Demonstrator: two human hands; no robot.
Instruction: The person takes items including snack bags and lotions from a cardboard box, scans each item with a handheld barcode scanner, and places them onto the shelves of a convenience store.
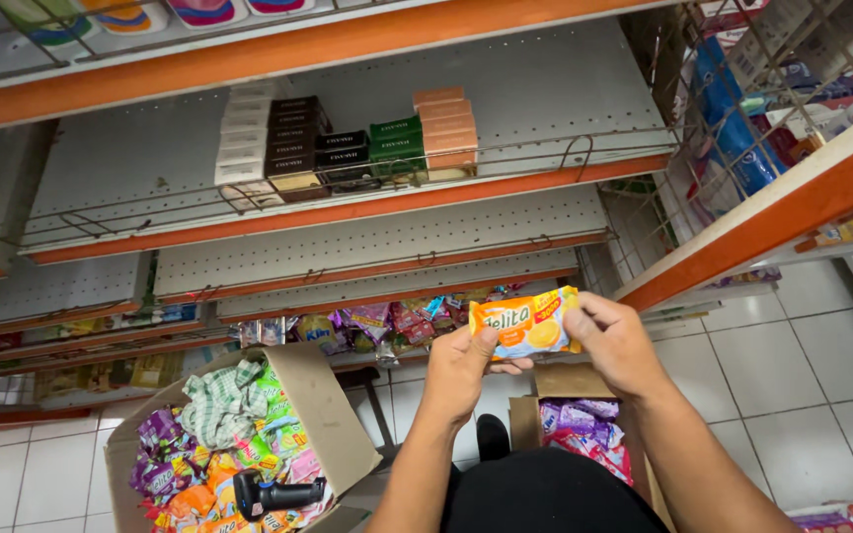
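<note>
Fingers (pixel 494 341) of our left hand (pixel 461 375) pinch the left end of an orange-and-yellow snack packet (pixel 527 322), thumb on the front; our right hand (pixel 612 341) closes its fingers on the right end, so both hands hold the packet level, a little right of centre in the view. Past the hands, at twelve o'clock, run orange-edged shelves (pixel 348 212), mostly bare, with stacked small boxes (pixel 343 143) on one tier and mixed bright packets (pixel 377 324) on the lowest. At six o'clock, below the packet, an open carton (pixel 523 415) holds purple and pink packets. At eight o'clock a larger cardboard box (pixel 328 395) is full of colourful packets, with a green checked cloth (pixel 219 400) and a black handheld scanner (pixel 273 492) on top. White floor tiles (pixel 821 395) spread at four o'clock.
</note>
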